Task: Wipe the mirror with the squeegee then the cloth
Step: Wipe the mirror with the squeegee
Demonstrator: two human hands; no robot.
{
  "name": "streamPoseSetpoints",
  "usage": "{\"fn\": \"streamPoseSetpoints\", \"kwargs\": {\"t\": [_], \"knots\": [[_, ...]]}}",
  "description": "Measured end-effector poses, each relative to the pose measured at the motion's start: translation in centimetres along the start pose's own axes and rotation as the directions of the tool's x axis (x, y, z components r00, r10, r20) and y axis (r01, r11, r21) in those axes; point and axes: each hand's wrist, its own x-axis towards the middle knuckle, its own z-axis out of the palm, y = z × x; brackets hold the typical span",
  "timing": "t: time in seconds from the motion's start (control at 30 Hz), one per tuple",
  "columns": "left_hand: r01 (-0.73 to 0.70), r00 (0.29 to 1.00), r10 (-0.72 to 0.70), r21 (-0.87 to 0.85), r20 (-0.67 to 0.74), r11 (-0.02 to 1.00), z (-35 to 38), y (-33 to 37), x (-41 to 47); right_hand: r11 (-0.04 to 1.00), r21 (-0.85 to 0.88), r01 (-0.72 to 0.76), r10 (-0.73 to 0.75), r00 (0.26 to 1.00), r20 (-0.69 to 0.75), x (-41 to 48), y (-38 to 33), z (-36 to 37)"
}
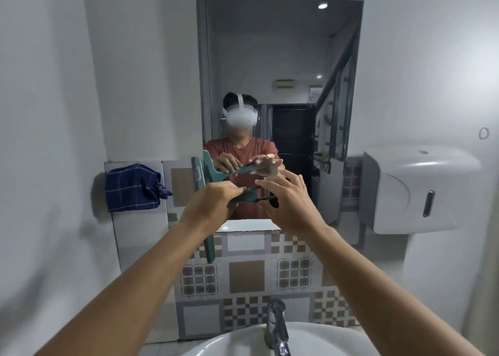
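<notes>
left hand (209, 204) gripping squeegee (208, 236) (upright), mirror (283, 72)

A white sink (216, 342) and chrome tap (276, 326) are sitting at six o'clock; a grey dispenser (415, 191) is hanging at three o'clock.

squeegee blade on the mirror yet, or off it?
Cannot tell. In the head view the squeegee blade stands on edge at the mirror's lower left, close to its reflection, but no contact line or gap shows plainly. The left hand grips the handle.
</notes>
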Motion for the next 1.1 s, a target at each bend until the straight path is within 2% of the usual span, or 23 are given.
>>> {"fn": "streamPoseSetpoints", "kwargs": {"t": [0.1, 0.2, 0.33, 0.43, 0.57, 0.7, 0.9, 1.1], "knots": [[-0.076, 0.997, 0.076, 0.043, 0.002, 0.996, -0.6, 0.4, 1.8, 0.991, -0.101, 0.091, -0.089, 0.996, 0.028, 0.8, 0.9, -1.5], [-0.105, 0.994, 0.108, 0.087, -0.026, 0.991, -1.0, 0.6, 3.7, 0.978, -0.129, 0.164, -0.166, 0.986, -0.005, 2.5, 1.3, -2.7], [-0.051, 0.973, 0.085, 0.159, -0.216, 0.986, -1.8, 1.3, 5.1, 0.955, -0.157, 0.253, -0.263, 0.964, -0.048, 5.2, 1.7, -4.4], [-0.065, 0.943, 0.114, 0.161, -0.313, 0.985, -0.9, 1.5, 4.4, 0.931, -0.214, 0.295, -0.324, 0.939, -0.114, 7.4, 2.1, -5.8], [-0.062, 0.956, 0.103, 0.152, -0.275, 0.986, 1.7, 0.0, 3.6, 0.935, -0.248, 0.253, -0.303, 0.934, -0.191, 11.4, 2.2, -7.6], [0.092, 0.966, -0.051, 0.154, -0.252, 0.984, 3.6, -1.9, 4.5, 0.942, -0.226, 0.249, -0.300, 0.927, -0.224, 15.5, 1.8, -9.1], [0.188, 0.965, -0.112, 0.324, -0.238, 0.927, 4.6, -3.2, 7.3, 0.925, -0.258, 0.281, -0.336, 0.920, -0.202, 21.5, 1.3, -11.2], [0.256, 0.948, -0.166, 0.345, -0.270, 0.903, 4.4, -3.8, 10.5, 0.901, -0.337, 0.274, -0.348, 0.920, -0.179, 25.4, 1.4, -13.2]]}}
